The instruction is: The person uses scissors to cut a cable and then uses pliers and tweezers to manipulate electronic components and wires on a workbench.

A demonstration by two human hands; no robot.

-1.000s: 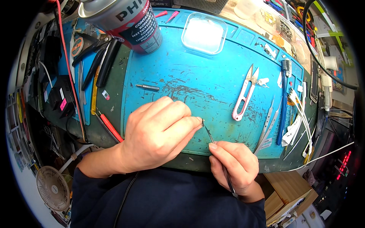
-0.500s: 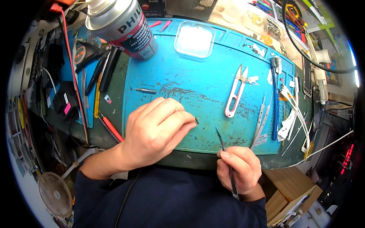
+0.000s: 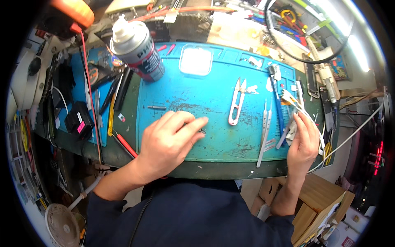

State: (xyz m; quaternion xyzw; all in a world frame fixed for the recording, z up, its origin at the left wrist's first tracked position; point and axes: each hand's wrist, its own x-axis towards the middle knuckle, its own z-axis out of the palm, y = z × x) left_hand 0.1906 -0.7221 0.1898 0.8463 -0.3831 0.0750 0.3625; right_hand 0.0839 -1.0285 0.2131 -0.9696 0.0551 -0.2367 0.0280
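Note:
My left hand is over the blue work mat, its thumb and index finger close together around a tiny dark electronic part. Most of that part is hidden by the fingers. At the mat's right edge, my right hand has its fingers drawn together beside crumpled white tissue and white cables. A slim greyish piece shows by its thumb, too blurred to name. Silver tweezers lie left of this hand. Pink-handled thread snips rest further in on the mat.
A spray can stands at the back left, beside a clear square container. A blue-handled brush lies along the mat's right side. Red-handled probe, yellow tool and black pliers lie at the left.
My right hand has moved right and farther away, from the mat's front edge to the tissue and cables. The dark tweezers it held no longer show clearly. My left index finger has lifted slightly.

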